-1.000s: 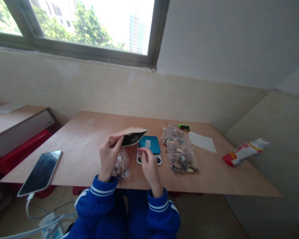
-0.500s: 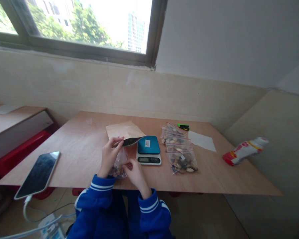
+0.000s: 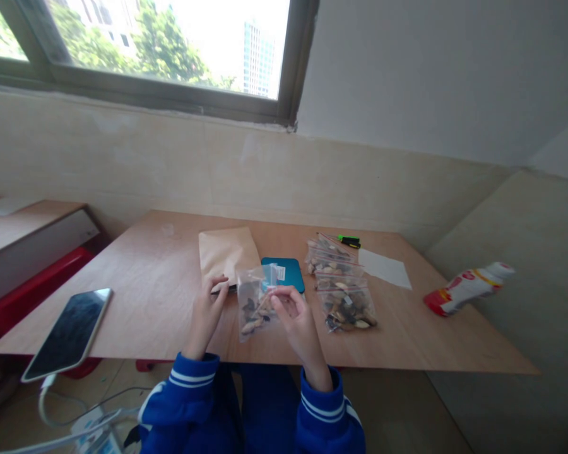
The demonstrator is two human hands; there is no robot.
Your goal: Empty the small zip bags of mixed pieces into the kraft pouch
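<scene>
Right hand [image 3: 293, 312] has lifted the clear bag [image 3: 254, 302] before the scale [image 3: 284, 272], fingers pinching its top; left hand [image 3: 208, 309], fingers spread, pins the kraft pouch [image 3: 227, 252] flat on the bench [image 3: 407, 334].

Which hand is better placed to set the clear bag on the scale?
Right, probably. The right hand already pinches the clear bag just in front of the scale. The left hand rests on the paper pouch, farther from the scale.
</scene>
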